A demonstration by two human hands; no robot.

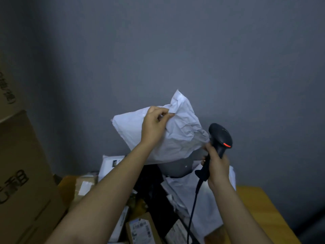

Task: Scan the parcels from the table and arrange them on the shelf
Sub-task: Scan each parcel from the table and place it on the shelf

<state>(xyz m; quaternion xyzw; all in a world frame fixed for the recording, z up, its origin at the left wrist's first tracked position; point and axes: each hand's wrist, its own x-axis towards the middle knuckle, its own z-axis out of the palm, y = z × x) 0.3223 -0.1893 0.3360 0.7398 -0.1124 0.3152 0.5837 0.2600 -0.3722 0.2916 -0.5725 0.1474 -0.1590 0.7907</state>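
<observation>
A crumpled white plastic parcel bag (pixel 181 134) is held up in the air in front of the grey wall. My left hand (pixel 154 124) pinches its upper edge. My right hand (pixel 217 166) grips the handle of a black barcode scanner (pixel 219 138) with an orange trigger, its head right beside the bag's lower right corner. The scanner's cable (pixel 193 208) hangs down toward me. Below, a pile of parcels covers the yellow table (pixel 260 199): a grey bag (pixel 175 168), a white bag (pixel 207 205), a black bag (pixel 154 191) and small brown boxes (pixel 140 229).
Large cardboard cartons (pixel 22 173) with printed characters stand stacked at the left, close to my left arm. A white labelled parcel (pixel 110 164) leans at the back of the pile. The grey wall (pixel 175 50) rises directly behind the table.
</observation>
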